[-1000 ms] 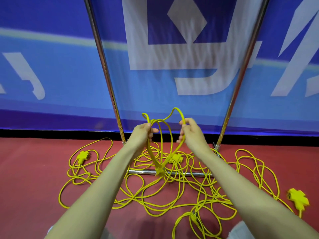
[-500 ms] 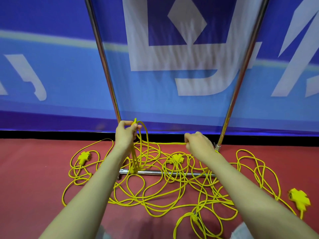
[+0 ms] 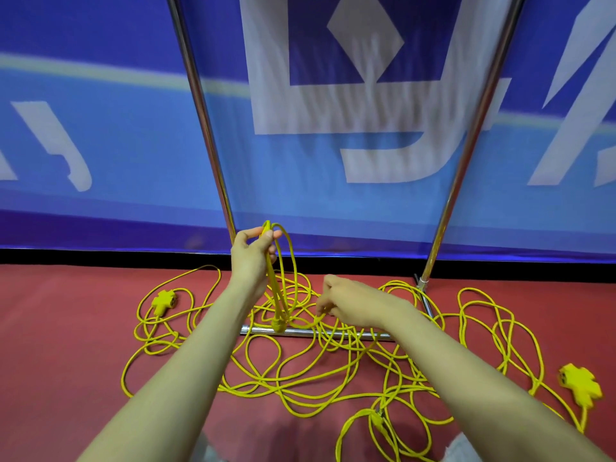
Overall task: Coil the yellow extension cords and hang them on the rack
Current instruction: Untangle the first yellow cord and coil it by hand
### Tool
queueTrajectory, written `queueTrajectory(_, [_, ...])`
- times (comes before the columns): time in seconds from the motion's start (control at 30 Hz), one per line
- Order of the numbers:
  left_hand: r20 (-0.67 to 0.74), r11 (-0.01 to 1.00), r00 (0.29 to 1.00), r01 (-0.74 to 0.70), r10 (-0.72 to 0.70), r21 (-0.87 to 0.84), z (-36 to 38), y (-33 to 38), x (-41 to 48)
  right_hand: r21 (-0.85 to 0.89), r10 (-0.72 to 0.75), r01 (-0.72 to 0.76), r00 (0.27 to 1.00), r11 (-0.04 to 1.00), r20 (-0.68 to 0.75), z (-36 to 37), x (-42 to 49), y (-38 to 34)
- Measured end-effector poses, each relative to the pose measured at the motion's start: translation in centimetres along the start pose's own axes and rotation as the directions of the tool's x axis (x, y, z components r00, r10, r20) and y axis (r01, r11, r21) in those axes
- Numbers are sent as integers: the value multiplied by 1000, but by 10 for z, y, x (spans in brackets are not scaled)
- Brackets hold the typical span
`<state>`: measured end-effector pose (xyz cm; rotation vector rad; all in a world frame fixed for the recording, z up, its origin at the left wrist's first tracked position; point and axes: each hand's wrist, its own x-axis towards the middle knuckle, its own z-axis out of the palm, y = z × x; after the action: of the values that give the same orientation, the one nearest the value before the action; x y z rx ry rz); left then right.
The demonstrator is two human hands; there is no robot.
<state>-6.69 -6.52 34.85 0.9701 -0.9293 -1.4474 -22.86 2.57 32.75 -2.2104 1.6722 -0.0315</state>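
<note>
1. Gripping a bunch of yellow cord loops [image 3: 287, 275] at their top is the left hand [image 3: 252, 258]. Its fingers and thumb are curled tight round the strands, and it is raised off the floor just in front of the rack's left upright [image 3: 200, 105].
2. The loops hang long and narrow from that fist. The low end carries a moulded plug [image 3: 278, 325], which dangles right at the rack's base bar [image 3: 333, 334]. Can't tell if plug and bar touch.
3. The right hand [image 3: 353, 305] is lower and to the right, back of the hand up, with its fingers [image 3: 324, 306] curled down at a strand coming off the pile. It's motion-blurred, so I can't tell whether the strand is pinched or only touched.
4. The rest of the yellow extension cords [image 3: 300, 381] lie in a loose tangle on the red floor [image 3: 60, 345]. They are draped across the base bar, spread to both sides of it, and run under both forearms.
5. One socket head [image 3: 164, 300] lies at the left edge of the tangle. A second socket head [image 3: 581, 385] is far right, well apart from the first. An inline connector [image 3: 376, 420] lies low, right of centre.
6. The right upright [image 3: 473, 128] is chrome like the left one, and its foot is on the floor beside the cords. The rack top is out of frame.
7. A blue banner [image 3: 100, 155] with white lettering stands behind the rack, with a black strip along its bottom edge.
</note>
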Motion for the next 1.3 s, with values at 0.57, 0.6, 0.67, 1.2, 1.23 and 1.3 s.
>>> queueTrajectory(0.57, [200, 988, 969, 152, -143, -33, 26, -11, -28, -61, 259, -313, 867, 948, -426, -18, -2, -20])
queueTrajectory(0.6, [204, 988, 968, 154, -148, -13, 26, -11, -28, -4, 304, -334, 862, 942, -405, -18, -1, -18])
queueTrajectory(0.67, [218, 987, 963, 151, -158, 50, 25, -12, -29, 278, 354, -265, 868, 923, -348, -20, 0, -16])
queueTrajectory(1.2, [224, 922, 942, 159, -249, 354, 24, -15, -28, 512, 219, 106, 817, 852, -533, -26, 0, -2])
queueTrajectory(1.23, [213, 923, 943, 171, -255, 346, 24, -14, -27, 524, 238, 97, 811, 846, -535, -25, 1, -1])
queueTrajectory(1.3, [193, 922, 949, 171, -249, 349, 25, -11, -26, 571, 298, 52, 812, 819, -502, -21, 6, -1])
